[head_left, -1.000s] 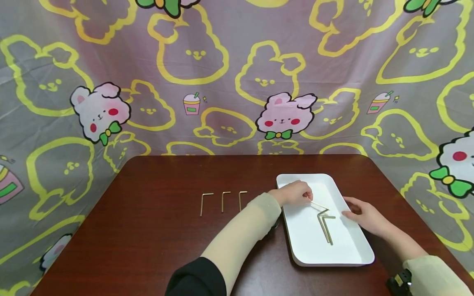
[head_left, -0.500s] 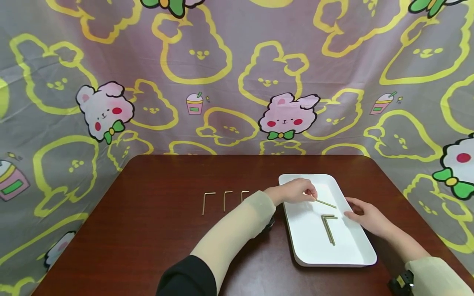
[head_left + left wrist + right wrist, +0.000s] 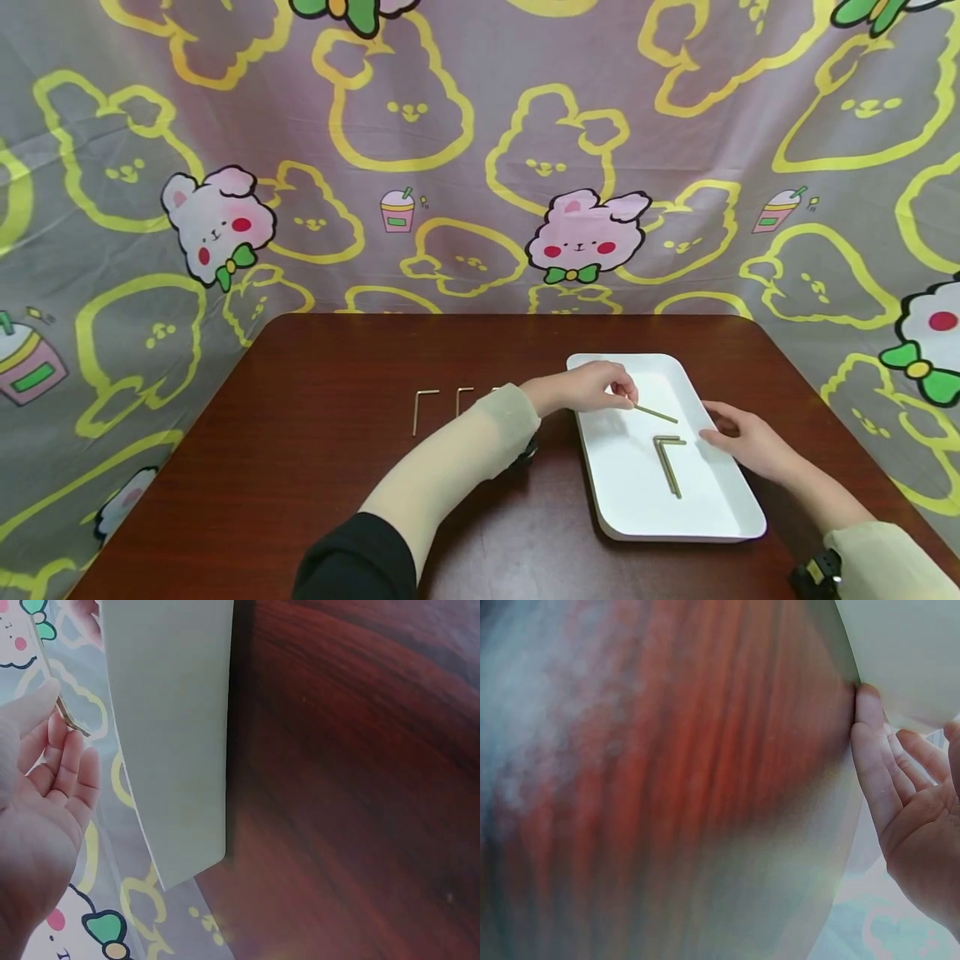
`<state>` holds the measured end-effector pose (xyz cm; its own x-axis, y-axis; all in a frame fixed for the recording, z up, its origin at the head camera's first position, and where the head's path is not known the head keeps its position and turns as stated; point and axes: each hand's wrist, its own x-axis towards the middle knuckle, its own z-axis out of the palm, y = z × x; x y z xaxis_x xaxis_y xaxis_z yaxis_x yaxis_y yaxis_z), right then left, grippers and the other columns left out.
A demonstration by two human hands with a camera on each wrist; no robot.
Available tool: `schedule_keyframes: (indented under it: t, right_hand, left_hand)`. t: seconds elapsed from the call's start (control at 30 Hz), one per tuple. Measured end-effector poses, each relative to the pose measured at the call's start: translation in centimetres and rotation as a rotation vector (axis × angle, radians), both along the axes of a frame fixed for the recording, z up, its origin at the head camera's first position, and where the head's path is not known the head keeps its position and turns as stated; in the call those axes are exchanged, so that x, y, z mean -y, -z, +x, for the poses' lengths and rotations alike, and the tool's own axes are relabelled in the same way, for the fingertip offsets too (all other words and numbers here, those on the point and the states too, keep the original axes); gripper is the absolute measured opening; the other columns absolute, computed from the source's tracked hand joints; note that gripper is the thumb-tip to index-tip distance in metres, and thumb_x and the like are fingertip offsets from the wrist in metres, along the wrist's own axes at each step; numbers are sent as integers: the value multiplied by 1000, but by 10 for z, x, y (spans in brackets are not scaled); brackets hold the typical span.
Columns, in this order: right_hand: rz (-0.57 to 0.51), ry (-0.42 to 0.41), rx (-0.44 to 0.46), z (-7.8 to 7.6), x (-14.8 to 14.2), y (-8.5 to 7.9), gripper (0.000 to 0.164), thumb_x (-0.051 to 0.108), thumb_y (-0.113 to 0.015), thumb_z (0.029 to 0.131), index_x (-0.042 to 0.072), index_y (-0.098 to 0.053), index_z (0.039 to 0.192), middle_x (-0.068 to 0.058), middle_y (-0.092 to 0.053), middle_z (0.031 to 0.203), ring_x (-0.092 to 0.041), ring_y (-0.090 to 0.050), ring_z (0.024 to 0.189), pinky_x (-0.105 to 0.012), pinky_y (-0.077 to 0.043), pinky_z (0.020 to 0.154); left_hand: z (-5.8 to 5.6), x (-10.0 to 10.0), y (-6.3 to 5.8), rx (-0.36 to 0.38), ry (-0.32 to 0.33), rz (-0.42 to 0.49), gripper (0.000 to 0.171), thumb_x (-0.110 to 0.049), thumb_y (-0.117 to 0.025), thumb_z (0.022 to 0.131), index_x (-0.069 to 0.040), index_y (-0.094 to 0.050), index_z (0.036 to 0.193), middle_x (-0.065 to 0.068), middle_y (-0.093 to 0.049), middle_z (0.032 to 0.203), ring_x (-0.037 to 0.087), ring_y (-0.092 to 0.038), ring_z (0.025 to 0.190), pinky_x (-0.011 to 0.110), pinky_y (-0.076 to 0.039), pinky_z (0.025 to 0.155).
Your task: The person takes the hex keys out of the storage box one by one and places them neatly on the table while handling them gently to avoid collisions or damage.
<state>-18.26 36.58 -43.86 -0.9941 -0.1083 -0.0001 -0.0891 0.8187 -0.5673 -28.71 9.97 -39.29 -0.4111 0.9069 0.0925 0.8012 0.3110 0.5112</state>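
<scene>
My left hand (image 3: 626,398) pinches one end of a thin brass-coloured hex key (image 3: 656,413) and holds it just above the white tray (image 3: 637,500). Two more L-shaped hex keys (image 3: 667,462) lie close together in the tray's middle. My right hand (image 3: 738,437) rests with relaxed fingers on the tray's right rim. In the left wrist view the left hand (image 3: 45,787) shows its curled fingers, with the hex key (image 3: 66,714) beside the tray (image 3: 172,735). In the right wrist view the fingers (image 3: 874,750) touch the tray's edge (image 3: 907,652).
On the dark wooden table (image 3: 315,467), two hex keys (image 3: 416,410) (image 3: 459,400) lie in a row left of my forearm. A third one (image 3: 494,388) is nearly hidden behind my sleeve. A patterned cloth (image 3: 450,167) hangs behind and around the table.
My left hand has lifted the pinched hex key off the two in the tray and drawn it slightly back and left. My right hand has stayed on the rim.
</scene>
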Motion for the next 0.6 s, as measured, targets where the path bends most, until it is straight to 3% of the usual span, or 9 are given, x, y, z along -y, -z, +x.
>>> schedule_keyframes:
  t: [0.23,0.4,0.6]
  right_hand:
    - [0,-1,5,0,0,-1,58,17,-67,93,-13,-42,135,-34,-56,119,-38,-60,96,-40,-52,69]
    - [-5,-2,3,-1,-1,-1,57,15,-67,92,-14,-42,135,-31,-59,114,-32,-60,91,-34,-50,65]
    - [-14,-1,13,-1,-1,-1,58,16,-66,93,-14,-41,136,-34,-57,117,-36,-60,93,-37,-52,68]
  left_hand:
    - [0,11,-5,7,-8,5,8,-12,-65,94,-7,-71,97,-4,-59,89,1,-52,85,16,-42,83]
    - [-2,19,-6,2,12,23,8,-11,-65,94,-6,-70,97,-3,-59,90,2,-53,85,22,-45,86]
    - [-3,33,-9,1,49,34,7,-9,-65,93,-4,-70,96,1,-60,90,6,-53,86,26,-46,86]
